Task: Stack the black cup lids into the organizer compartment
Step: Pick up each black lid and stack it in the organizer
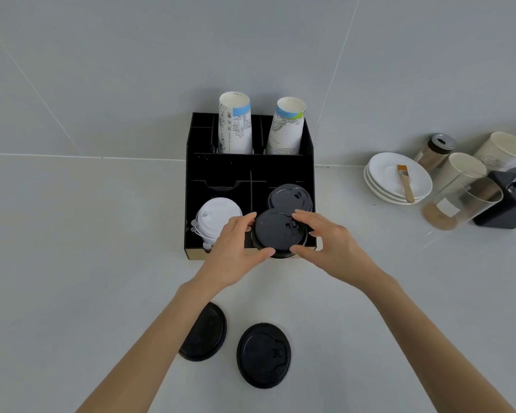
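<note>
A black organizer [221, 165] stands against the wall. Its front right compartment holds a stack of black cup lids [289, 196]. I hold another black lid stack [276, 234] over the front edge of that compartment, my left hand [236, 248] on its left rim and my right hand [325, 242] on its right rim. Two more black lids lie on the counter near me: one [264, 354] in plain sight, one [206, 332] partly hidden under my left forearm.
White lids [218, 217] fill the front left compartment. Two paper cup stacks [235, 123] stand in the back compartments. To the right are white saucers [399, 178] with a brush, jars, paper cups and a black machine [507, 201].
</note>
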The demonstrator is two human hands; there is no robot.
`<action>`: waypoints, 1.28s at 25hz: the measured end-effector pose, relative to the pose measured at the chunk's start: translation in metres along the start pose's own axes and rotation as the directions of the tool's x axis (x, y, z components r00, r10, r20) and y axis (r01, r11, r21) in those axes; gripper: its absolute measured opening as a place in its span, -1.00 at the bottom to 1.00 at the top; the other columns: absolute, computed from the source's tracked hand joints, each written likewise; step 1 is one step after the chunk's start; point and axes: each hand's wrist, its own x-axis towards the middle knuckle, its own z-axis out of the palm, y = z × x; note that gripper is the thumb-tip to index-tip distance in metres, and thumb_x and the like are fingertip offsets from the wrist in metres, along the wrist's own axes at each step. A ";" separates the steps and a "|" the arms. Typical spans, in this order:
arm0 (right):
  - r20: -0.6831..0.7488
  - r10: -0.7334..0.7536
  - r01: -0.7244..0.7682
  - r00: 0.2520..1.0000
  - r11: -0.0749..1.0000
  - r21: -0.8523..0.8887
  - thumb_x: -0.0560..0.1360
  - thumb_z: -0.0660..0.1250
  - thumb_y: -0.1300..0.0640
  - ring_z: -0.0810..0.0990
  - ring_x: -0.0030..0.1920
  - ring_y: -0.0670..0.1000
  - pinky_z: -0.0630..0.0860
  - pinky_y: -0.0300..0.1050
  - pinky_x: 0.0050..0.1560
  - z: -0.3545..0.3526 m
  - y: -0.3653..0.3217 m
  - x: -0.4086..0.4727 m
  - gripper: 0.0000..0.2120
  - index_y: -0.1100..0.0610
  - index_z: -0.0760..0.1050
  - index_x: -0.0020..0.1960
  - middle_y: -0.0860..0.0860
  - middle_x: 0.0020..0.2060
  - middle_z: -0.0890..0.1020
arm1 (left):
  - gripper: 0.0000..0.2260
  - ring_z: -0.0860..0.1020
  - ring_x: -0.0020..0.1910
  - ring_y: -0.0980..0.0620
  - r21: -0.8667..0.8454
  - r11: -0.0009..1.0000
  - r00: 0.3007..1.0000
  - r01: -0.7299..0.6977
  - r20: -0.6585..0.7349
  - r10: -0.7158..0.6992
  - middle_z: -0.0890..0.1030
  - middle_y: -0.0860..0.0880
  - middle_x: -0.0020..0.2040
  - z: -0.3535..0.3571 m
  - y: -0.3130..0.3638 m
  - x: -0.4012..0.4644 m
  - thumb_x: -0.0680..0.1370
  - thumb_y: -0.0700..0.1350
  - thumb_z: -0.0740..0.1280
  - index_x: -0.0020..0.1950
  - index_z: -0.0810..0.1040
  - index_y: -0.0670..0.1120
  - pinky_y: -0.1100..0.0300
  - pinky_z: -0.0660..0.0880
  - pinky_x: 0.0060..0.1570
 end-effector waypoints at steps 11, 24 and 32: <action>0.007 -0.069 0.069 0.998 0.990 -0.124 0.47 0.30 0.17 0.35 0.32 0.04 0.16 -0.43 0.14 -0.032 0.020 0.049 -0.53 0.10 0.27 0.34 0.01 0.39 0.33 | -0.44 0.32 0.32 -0.07 0.047 0.998 0.996 0.045 -0.082 -0.041 0.32 -0.11 0.34 0.012 0.018 0.056 0.42 -0.05 0.40 0.34 0.25 -0.12 0.09 0.30 0.28; 0.031 -0.102 0.106 0.994 0.980 -0.169 0.45 0.30 0.26 0.34 0.35 0.03 0.16 -0.36 0.24 -0.021 0.051 0.077 -0.50 0.13 0.25 0.35 0.03 0.38 0.34 | -0.44 0.33 0.27 -0.10 0.020 0.990 0.980 0.142 -0.145 -0.138 0.34 -0.17 0.29 0.044 0.009 0.075 0.40 -0.08 0.42 0.29 0.25 -0.19 0.08 0.34 0.26; 0.007 -0.094 0.093 0.996 0.979 -0.180 0.45 0.29 0.28 0.34 0.36 0.03 0.18 -0.32 0.25 -0.017 0.053 0.076 -0.49 0.16 0.23 0.36 0.02 0.40 0.31 | -0.43 0.37 0.27 -0.10 0.094 0.986 0.982 0.139 -0.144 -0.124 0.35 -0.15 0.31 0.043 0.010 0.077 0.40 -0.04 0.41 0.30 0.25 -0.18 0.00 0.41 0.23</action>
